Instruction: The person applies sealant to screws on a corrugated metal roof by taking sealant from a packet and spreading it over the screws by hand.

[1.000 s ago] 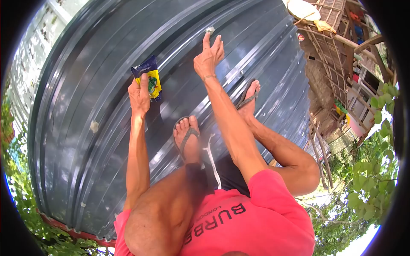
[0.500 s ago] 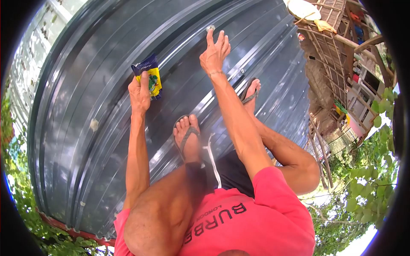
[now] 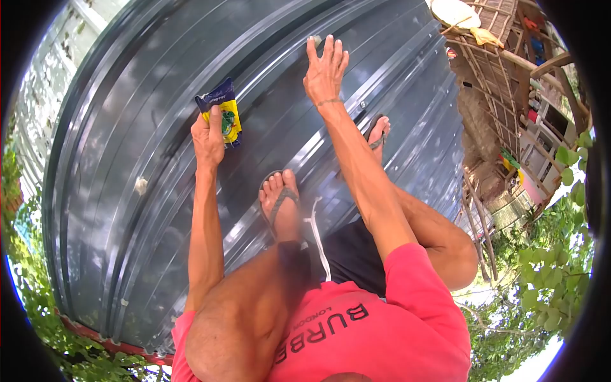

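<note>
My left hand (image 3: 209,137) grips a blue and yellow packet (image 3: 224,114) of what looks like sealant, with the thumb pressed across its front. Dark metal roofing sheets (image 3: 159,83) with raised ribs lie beneath it. Farther forward, my right hand (image 3: 326,73) has its fingers spread, with nothing visible held in them. A small pale dab (image 3: 317,41) on a roof rib shows by the index and middle fingertips; whether they touch it, I cannot tell. Another whitish dab (image 3: 140,185) sits on the roof left of my left forearm.
My feet in flip-flops (image 3: 278,207) rest on the ribbed roof. A screw head (image 3: 363,104) shows near my right wrist. Past the roof's right edge stands a wood and woven structure (image 3: 493,95). Leafy branches (image 3: 550,274) hang at the lower right.
My right hand's fingers have spread apart, and the hand has shifted slightly right, uncovering less of the same dab. My left hand and the packet have barely moved.
</note>
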A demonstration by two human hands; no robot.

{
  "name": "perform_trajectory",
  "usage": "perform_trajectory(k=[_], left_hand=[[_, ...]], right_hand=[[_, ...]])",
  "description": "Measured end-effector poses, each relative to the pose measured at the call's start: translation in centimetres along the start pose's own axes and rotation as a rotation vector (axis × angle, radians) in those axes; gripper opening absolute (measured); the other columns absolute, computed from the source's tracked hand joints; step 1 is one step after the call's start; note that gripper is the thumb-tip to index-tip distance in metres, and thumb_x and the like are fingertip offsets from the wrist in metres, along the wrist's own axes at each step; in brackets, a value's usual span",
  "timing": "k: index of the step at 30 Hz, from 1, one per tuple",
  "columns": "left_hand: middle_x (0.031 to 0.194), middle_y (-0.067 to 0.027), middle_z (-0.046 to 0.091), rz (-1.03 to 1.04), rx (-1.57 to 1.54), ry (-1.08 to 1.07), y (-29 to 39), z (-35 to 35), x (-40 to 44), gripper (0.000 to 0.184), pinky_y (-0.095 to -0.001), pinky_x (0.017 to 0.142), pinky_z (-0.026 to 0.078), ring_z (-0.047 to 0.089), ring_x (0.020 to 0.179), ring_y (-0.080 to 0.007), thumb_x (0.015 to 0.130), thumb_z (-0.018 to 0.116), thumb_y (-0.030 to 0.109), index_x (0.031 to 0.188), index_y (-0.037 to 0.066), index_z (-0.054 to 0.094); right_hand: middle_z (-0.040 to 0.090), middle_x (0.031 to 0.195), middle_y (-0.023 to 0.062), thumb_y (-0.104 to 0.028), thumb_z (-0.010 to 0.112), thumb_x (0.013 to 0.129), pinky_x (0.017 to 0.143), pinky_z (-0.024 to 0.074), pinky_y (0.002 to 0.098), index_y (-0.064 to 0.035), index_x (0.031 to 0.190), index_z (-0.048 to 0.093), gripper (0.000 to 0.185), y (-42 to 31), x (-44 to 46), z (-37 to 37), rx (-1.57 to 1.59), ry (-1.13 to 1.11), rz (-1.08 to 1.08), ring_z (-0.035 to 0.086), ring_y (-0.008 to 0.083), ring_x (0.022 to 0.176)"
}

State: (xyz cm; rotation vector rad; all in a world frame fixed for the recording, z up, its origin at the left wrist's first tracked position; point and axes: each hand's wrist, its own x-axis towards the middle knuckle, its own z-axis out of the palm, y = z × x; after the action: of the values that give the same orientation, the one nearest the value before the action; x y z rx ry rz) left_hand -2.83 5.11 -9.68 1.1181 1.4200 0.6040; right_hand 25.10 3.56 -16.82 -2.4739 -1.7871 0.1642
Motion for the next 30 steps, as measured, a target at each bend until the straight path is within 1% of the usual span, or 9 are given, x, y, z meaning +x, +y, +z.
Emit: perform_trajectory(k=[3,9,10,13,16,19,22,25,30], left_hand=[[0.083,-0.0024,0.067,0.001,0.016,0.005,0.1,0.1,0.0,0.038,-0.0288,0.067,0.048,0.059,0.074,-0.0087,0.107,0.053,0.036,0.105,0.001,0.067],[0.083,-0.0024,0.067,-0.002,0.002,-0.019,0.4,-0.1,-0.2,0.038,-0.0285,0.067,0.048,0.06,0.074,-0.0084,0.108,0.053,0.036,0.106,0.001,0.066],[0.083,-0.0024,0.067,-0.003,-0.001,-0.017,0.1,-0.1,-0.1,0.037,-0.0285,0.066,0.048,0.06,0.074,-0.0085,0.108,0.053,0.036,0.106,0.001,0.066],[0.083,-0.0025,0.067,-0.02,-0.007,-0.016,0.3,0.0,-0.1,0.037,-0.0284,0.066,0.049,0.061,0.073,-0.0088,0.108,0.053,0.035,0.106,0.001,0.066],[0.083,-0.0026,0.067,-0.014,0.0,-0.017,0.4,0.1,0.0,0.037,-0.028,0.066,0.049,0.061,0.073,-0.0089,0.108,0.053,0.035,0.106,0.001,0.067],[0.083,-0.0029,0.067,-0.004,-0.003,-0.02,0.5,0.0,-0.1,0.037,-0.0277,0.065,0.049,0.062,0.072,-0.0089,0.108,0.053,0.035,0.106,0.0,0.067],[0.082,-0.0031,0.067,-0.006,-0.005,-0.026,0.5,0.0,-0.2,0.037,-0.0276,0.065,0.049,0.062,0.072,-0.0088,0.108,0.053,0.035,0.105,0.001,0.066],[0.081,-0.0033,0.067,-0.02,-0.011,-0.029,0.9,0.1,-0.2,0.037,-0.0277,0.065,0.049,0.061,0.072,-0.0088,0.108,0.052,0.035,0.105,0.001,0.066],[0.081,-0.0037,0.067,-0.043,0.062,0.0,1.1,0.1,-0.3,0.039,-0.0287,0.066,0.049,0.061,0.072,-0.0095,0.107,0.052,0.036,0.104,0.0,0.066]], right_hand=[[0.033,0.156,0.0275,-0.002,0.056,0.091,0.12,0.0193,0.0605,-0.0159,0.152,0.041,0.065,0.5,-1.4,0.0,0.013,-0.009,-0.028,0.028,0.046,0.146],[0.03,0.158,0.0259,-0.003,0.059,0.089,0.12,0.0192,0.0607,-0.0193,0.156,0.034,0.074,1.6,-2.7,0.0,-0.085,-0.115,0.021,0.027,0.045,0.147],[0.03,0.158,0.0264,-0.001,0.061,0.086,0.12,0.0193,0.0605,-0.0197,0.156,0.035,0.077,1.6,-2.6,0.1,-0.042,-0.086,0.027,0.027,0.0451,0.147],[0.032,0.156,0.0258,0.005,0.058,0.081,0.119,0.0191,0.0599,-0.0208,0.156,0.034,0.084,1.3,-2.0,0.2,0.069,-0.011,0.004,0.028,0.0446,0.145],[0.032,0.156,0.0261,0.006,0.058,0.081,0.119,0.02,0.0599,-0.0207,0.156,0.035,0.083,1.8,-1.3,0.4,0.023,0.009,0.002,0.028,0.0446,0.145],[0.03,0.156,0.0297,0.004,0.059,0.081,0.12,0.0185,0.0617,-0.0165,0.154,0.038,0.078,2.0,-1.2,0.0,0.094,-0.056,0.043,0.026,0.0477,0.146],[0.028,0.157,0.0309,0.005,0.056,0.079,0.12,0.0175,0.062,-0.0154,0.154,0.036,0.081,0.5,-1.8,0.4,0.271,-0.103,0.19,0.025,0.0483,0.146],[0.026,0.158,0.0316,0.005,0.054,0.076,0.12,0.0165,0.0621,-0.015,0.156,0.034,0.085,-1.7,-2.4,0.9,0.339,-0.092,0.211,0.023,0.0483,0.147],[0.023,0.16,0.0303,0.0,0.06,0.081,0.12,0.0161,0.0627,-0.019,0.157,0.031,0.083,-1.3,-2.7,0.7,0.125,-0.089,0.119,0.021,0.0478,0.148]])
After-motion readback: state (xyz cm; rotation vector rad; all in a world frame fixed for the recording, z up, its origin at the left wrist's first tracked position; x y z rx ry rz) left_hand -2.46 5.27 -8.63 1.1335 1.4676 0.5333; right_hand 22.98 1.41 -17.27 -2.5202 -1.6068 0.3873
